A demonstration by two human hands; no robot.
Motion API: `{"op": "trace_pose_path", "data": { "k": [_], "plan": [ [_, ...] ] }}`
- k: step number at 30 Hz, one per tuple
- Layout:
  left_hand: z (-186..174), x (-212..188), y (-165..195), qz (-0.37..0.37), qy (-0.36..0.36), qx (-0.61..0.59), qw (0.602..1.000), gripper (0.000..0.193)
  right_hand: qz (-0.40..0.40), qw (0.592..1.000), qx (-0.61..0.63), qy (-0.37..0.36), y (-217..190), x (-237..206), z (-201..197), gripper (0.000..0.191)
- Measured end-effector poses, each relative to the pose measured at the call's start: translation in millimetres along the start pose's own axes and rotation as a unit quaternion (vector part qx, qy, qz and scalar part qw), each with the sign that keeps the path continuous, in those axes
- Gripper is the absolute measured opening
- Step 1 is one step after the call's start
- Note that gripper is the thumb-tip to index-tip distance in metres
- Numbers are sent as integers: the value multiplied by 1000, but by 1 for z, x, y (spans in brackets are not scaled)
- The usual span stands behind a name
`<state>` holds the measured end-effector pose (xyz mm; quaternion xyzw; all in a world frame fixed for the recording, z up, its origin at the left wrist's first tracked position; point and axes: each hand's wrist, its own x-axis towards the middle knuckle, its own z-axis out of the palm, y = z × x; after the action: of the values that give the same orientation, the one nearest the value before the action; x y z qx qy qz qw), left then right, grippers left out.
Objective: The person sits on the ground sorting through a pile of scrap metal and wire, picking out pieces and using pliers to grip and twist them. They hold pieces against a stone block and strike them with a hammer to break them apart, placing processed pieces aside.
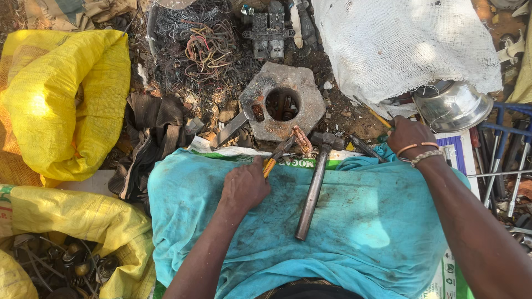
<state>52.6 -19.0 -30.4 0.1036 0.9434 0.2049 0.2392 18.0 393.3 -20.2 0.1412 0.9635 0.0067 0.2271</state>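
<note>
A hammer [313, 185] is lying on the turquoise cloth [354, 221] over the person's lap. The left hand [244, 187] is gripping yellow-handled pliers [277, 155], whose tip is pinching a coppery scrap [302, 140]. The right hand [409, 137] is reaching to a screwdriver [376, 116], fingers curled; hold unclear. Beyond, a hexagonal metal block [282, 102] is sitting on the ground.

Hammer [313, 182] lies on the cloth [354, 221] at centre frame, head toward the holed block [282, 102] above it. Left hand [244, 187] with pliers [278, 155] sits left of the hammer; right hand [409, 137] upper right. Sacks [61, 105] at left, wire tangle [202, 50] at top.
</note>
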Motion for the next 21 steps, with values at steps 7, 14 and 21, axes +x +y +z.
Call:
{"op": "trace_pose_path", "data": {
  "k": [7,14,21],
  "plan": [
    [-8,0,10,-15,-11,-1,1000,39,-232,964,105,80,-66,55,10,34],
    [-8,6,12,-18,-21,-30,999,43,-212,964,82,135,-84,81,30,31],
    [0,9,7,-2,-15,-1,1000,51,-229,950,141,161,-82,76,29,30]
  ]
}}
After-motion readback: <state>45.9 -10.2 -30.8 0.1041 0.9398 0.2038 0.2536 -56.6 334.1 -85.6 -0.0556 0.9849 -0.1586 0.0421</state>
